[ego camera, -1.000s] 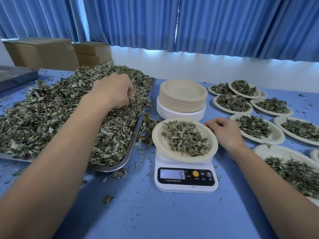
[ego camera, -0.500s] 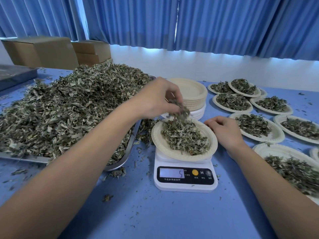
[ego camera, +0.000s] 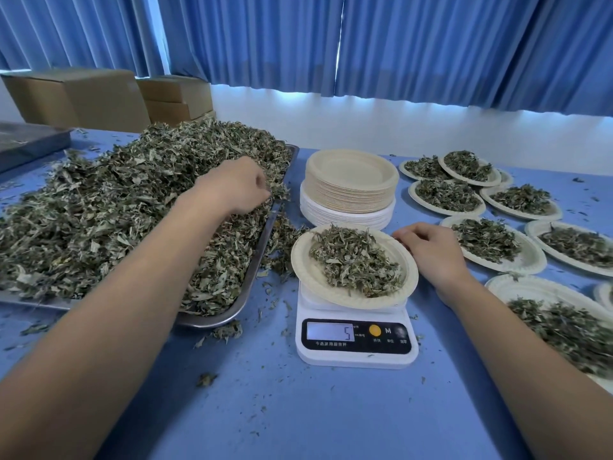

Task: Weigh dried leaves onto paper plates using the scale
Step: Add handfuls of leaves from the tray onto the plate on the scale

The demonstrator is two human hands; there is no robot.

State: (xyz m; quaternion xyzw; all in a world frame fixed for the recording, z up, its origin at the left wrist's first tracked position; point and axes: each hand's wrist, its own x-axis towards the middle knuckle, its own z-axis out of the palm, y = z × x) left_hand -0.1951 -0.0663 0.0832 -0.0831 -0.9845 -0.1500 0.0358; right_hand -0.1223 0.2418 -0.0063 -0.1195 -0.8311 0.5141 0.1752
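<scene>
A white digital scale (ego camera: 356, 343) stands on the blue table, its display reading 5. On it rests a paper plate (ego camera: 308, 270) with a heap of dried leaves (ego camera: 358, 260). My right hand (ego camera: 431, 252) rests beside the plate's right rim, fingers curled and touching the edge. My left hand (ego camera: 237, 189) is over the right side of the big leaf pile (ego camera: 109, 210) on the metal tray (ego camera: 247, 293), its curled fingers pinching leaves.
A stack of unused paper plates (ego camera: 350, 185) stands behind the scale. Several filled plates (ego camera: 491, 242) lie to the right. Cardboard boxes (ego camera: 83, 94) sit at the back left, another tray (ego camera: 26, 141) at far left. Loose leaf bits litter the table.
My left hand dropped a pinch of leaves on the plate half a second ago and has gone back left into the pile. The right hand stayed put; the display still reads 5.
</scene>
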